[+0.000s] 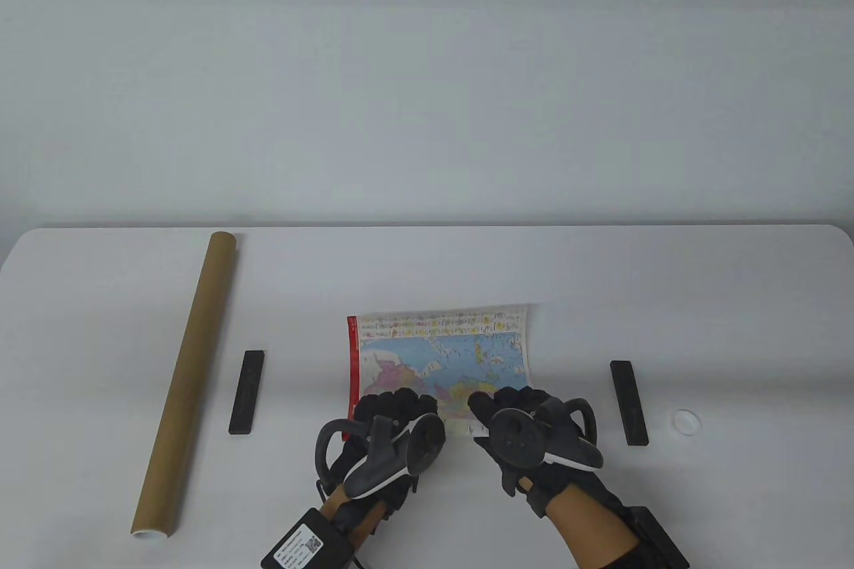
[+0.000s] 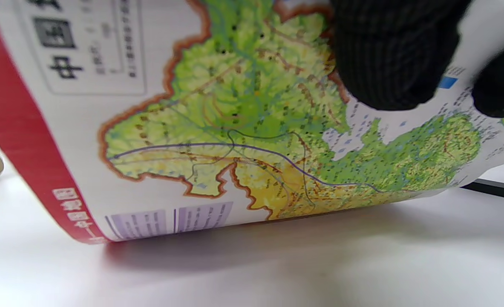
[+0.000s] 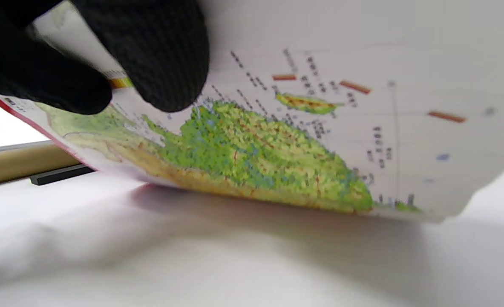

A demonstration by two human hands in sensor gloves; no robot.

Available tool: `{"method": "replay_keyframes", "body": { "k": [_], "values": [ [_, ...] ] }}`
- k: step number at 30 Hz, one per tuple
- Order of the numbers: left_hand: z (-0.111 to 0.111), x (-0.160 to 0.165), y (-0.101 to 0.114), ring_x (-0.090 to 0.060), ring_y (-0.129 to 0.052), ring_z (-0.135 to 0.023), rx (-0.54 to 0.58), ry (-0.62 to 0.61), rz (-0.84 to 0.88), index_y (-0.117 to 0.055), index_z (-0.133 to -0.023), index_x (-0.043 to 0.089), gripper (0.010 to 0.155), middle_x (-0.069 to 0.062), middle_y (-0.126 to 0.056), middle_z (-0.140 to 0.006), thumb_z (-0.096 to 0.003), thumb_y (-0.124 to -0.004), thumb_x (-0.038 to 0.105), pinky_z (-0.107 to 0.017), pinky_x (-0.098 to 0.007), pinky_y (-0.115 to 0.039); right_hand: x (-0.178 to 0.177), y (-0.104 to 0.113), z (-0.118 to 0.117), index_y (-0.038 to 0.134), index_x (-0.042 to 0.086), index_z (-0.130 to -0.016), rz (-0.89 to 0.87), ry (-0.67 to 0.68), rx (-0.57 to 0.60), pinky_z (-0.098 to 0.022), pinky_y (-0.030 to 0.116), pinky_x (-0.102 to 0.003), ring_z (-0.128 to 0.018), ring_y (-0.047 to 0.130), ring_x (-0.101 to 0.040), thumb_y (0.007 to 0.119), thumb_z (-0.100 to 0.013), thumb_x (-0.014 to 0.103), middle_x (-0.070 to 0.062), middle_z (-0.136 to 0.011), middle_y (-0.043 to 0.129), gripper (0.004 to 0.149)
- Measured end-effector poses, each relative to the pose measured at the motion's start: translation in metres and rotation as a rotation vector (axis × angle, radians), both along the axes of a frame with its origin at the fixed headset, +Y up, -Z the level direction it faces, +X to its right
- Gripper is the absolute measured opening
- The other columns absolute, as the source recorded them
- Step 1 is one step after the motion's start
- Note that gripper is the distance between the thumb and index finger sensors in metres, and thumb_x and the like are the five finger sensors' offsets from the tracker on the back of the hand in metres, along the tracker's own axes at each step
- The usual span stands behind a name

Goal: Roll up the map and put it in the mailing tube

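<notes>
I am at the rolling step, just starting it. The map lies on the white tabletop in front of me, colour side up, with a red band along its left edge. My left hand and right hand both grip its near edge, left hand toward the red corner, right hand toward the other.

In the left wrist view my fingers press on the printed face while the near edge curls up off the tabletop, showing green and yellow land. The right wrist view shows the same: my fingers pinch the lifted edge, and a shadow lies under the raised paper. So both hands are closed on the map, not free.

The far part of the map looks flat against the tabletop. The tube, brown cardboard, lies well apart on the left, its near end toward me. Two black bars, one left of the map and one right of it, lie off the paper. A small white cap sits near the right bar.

Next, I judge, I must turn the lifted edge over and roll it away from me, keeping both ends even so the roll stays narrow enough for the tube.
</notes>
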State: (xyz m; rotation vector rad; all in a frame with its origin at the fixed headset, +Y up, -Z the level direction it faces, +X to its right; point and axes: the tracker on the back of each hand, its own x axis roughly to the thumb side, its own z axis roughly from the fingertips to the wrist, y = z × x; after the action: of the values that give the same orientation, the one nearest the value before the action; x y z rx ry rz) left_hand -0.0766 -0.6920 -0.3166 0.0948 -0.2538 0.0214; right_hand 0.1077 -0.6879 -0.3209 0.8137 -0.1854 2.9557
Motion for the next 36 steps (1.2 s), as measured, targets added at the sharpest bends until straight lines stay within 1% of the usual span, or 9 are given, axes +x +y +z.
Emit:
{"method": "replay_keyframes", "body": {
  "k": [8, 11, 12, 13, 18, 24, 29, 33, 36],
  "values": [
    [-0.012, -0.016, -0.005, -0.011, -0.100, -0.050, -0.226, 0.028, 0.210, -0.087, -0.082, 0.041, 0.054, 0.009, -0.091, -0.059, -0.0338, -0.088, 0.065, -0.063, -0.037, -0.080, -0.018, 0.007, 0.019, 0.067, 0.007, -0.107, 0.137, 0.044, 0.237, -0.061, 0.055, -0.072, -0.081, 0.076, -0.050, 0.088, -0.050, 0.036, -0.019, -0.092, 0.072, 0.067],
    [-0.014, -0.018, -0.007, -0.011, -0.101, -0.048, -0.301, 0.006, 0.260, -0.088, -0.081, 0.040, 0.054, 0.009, -0.092, -0.058, -0.0335, -0.090, 0.065, -0.062, -0.037, -0.080, -0.019, 0.007, 0.019, 0.071, 0.009, -0.104, 0.162, 0.031, 0.258, -0.061, 0.058, -0.069, -0.075, 0.081, -0.044, 0.089, -0.050, 0.038, -0.015, -0.087, 0.077, 0.064],
    [-0.014, -0.017, -0.007, -0.012, -0.101, -0.049, -0.307, -0.009, 0.261, -0.088, -0.082, 0.040, 0.054, 0.008, -0.092, -0.058, -0.0341, -0.090, 0.065, -0.062, -0.037, -0.080, -0.019, 0.006, 0.018, 0.074, 0.008, -0.103, 0.166, 0.024, 0.262, -0.065, 0.066, -0.061, -0.074, 0.086, -0.036, 0.092, -0.051, 0.033, -0.011, -0.084, 0.080, 0.060],
    [-0.013, -0.016, -0.007, -0.012, -0.101, -0.049, -0.292, -0.015, 0.252, -0.088, -0.081, 0.039, 0.054, 0.008, -0.092, -0.058, -0.0340, -0.090, 0.065, -0.063, -0.037, -0.080, -0.019, 0.006, 0.017, 0.076, 0.010, -0.100, 0.170, 0.019, 0.254, -0.059, 0.064, -0.066, -0.068, 0.087, -0.040, 0.089, -0.049, 0.039, -0.012, -0.080, 0.082, 0.060],
    [-0.005, -0.007, -0.003, -0.016, -0.101, -0.056, -0.150, -0.047, 0.112, -0.087, -0.084, 0.039, 0.054, 0.007, -0.092, -0.065, -0.0352, -0.089, 0.063, -0.066, -0.040, -0.077, -0.013, 0.001, 0.007, 0.083, 0.008, -0.093, 0.100, -0.004, 0.097, -0.053, 0.071, -0.063, -0.057, 0.092, -0.036, 0.088, -0.050, 0.037, -0.010, -0.070, 0.088, 0.052],
    [0.010, 0.007, 0.005, -0.021, -0.093, -0.082, 0.015, -0.027, -0.133, -0.065, -0.100, 0.046, 0.065, 0.008, -0.084, -0.088, -0.0399, -0.084, 0.063, -0.074, -0.044, -0.069, 0.001, -0.005, -0.007, 0.085, 0.007, -0.091, -0.037, -0.040, -0.097, -0.051, 0.072, -0.063, -0.054, 0.093, -0.035, 0.088, -0.050, 0.037, -0.010, -0.067, 0.088, 0.051],
    [0.013, 0.011, 0.007, -0.018, -0.093, -0.075, 0.102, -0.048, -0.145, -0.063, -0.099, 0.047, 0.066, 0.009, -0.085, -0.081, -0.0384, -0.084, 0.064, -0.074, -0.042, -0.069, 0.012, -0.008, -0.015, 0.085, 0.006, -0.090, -0.171, -0.018, -0.229, -0.051, 0.072, -0.063, -0.054, 0.092, -0.036, 0.089, -0.050, 0.037, -0.011, -0.066, 0.089, 0.051],
    [0.010, 0.007, 0.006, -0.014, -0.098, -0.061, 0.109, -0.057, -0.116, -0.071, -0.094, 0.045, 0.066, 0.010, -0.090, -0.069, -0.0337, -0.086, 0.067, -0.069, -0.039, -0.074, 0.010, -0.006, -0.010, 0.083, 0.006, -0.094, -0.141, 0.000, -0.163, -0.053, 0.070, -0.064, -0.057, 0.092, -0.037, 0.090, -0.050, 0.037, -0.011, -0.069, 0.088, 0.054],
    [0.005, 0.000, 0.005, -0.011, -0.100, -0.053, 0.055, -0.043, -0.066, -0.075, -0.091, 0.044, 0.064, 0.011, -0.093, -0.062, -0.0321, -0.087, 0.067, -0.066, -0.037, -0.077, 0.003, -0.001, -0.001, 0.076, 0.005, -0.100, -0.066, 0.027, -0.037, -0.056, 0.064, -0.068, -0.067, 0.088, -0.042, 0.090, -0.049, 0.038, -0.014, -0.077, 0.085, 0.062]
  ]
}}
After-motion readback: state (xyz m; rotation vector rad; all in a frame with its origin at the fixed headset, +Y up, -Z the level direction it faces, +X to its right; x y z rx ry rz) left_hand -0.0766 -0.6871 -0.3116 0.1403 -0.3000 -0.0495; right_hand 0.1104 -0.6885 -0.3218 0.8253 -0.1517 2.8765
